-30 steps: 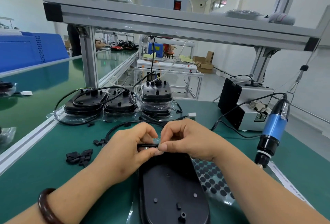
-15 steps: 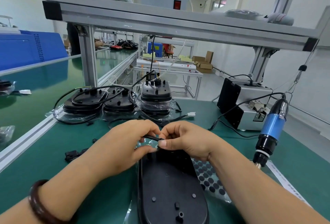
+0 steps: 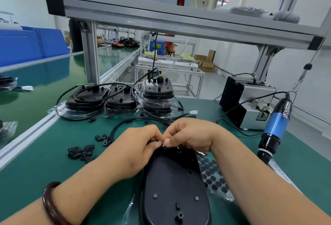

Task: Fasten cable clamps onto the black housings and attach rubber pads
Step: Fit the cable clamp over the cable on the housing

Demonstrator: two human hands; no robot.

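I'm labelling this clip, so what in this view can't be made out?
All in the head view:
1. The small part pinched between the left hand and right hand: mostly covered by fingertips, so clamp or cable is unclear.
2. Black housing: far end hidden under both hands, near end cut by the bottom edge.
3. Electric screwdriver: tip hidden behind the right forearm.
4. Rubber pad sheet: partly under that forearm.

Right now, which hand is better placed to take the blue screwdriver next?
Probably the right hand: the blue screwdriver hangs beside its forearm. The left hand would have to cross the black housing; both pinch a small part there.
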